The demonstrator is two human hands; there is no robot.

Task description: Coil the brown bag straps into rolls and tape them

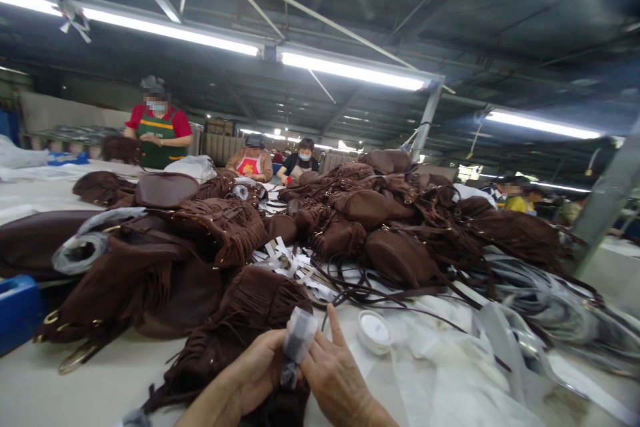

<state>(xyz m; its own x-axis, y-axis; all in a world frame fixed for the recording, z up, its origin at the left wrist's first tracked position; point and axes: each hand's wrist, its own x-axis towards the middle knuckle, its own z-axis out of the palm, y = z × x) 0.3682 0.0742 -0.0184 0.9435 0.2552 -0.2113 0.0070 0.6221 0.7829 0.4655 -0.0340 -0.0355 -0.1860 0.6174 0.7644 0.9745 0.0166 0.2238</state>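
Observation:
Low in the middle, my left hand (260, 367) and my right hand (335, 373) come together around a small translucent white wrapper (300, 333) with a greyish patch. Fingers of both hands are closed on it, while one finger of the right hand points up. A dark, shiny bit hangs below the wrapper; its kind is unclear. Beneath and behind my hands lies a dark brown fringed bag (260, 300). Just right of my right hand stands a small round white tub (374, 331).
Brown bags (395, 257) are heaped across the table, with loose straps and white paper strips (290, 260) between them. Clear plastic-wrapped straps (540, 300) and white sheets (450, 360) lie to the right. A blue bin (19, 313) stands at left. Several people work beyond the heap.

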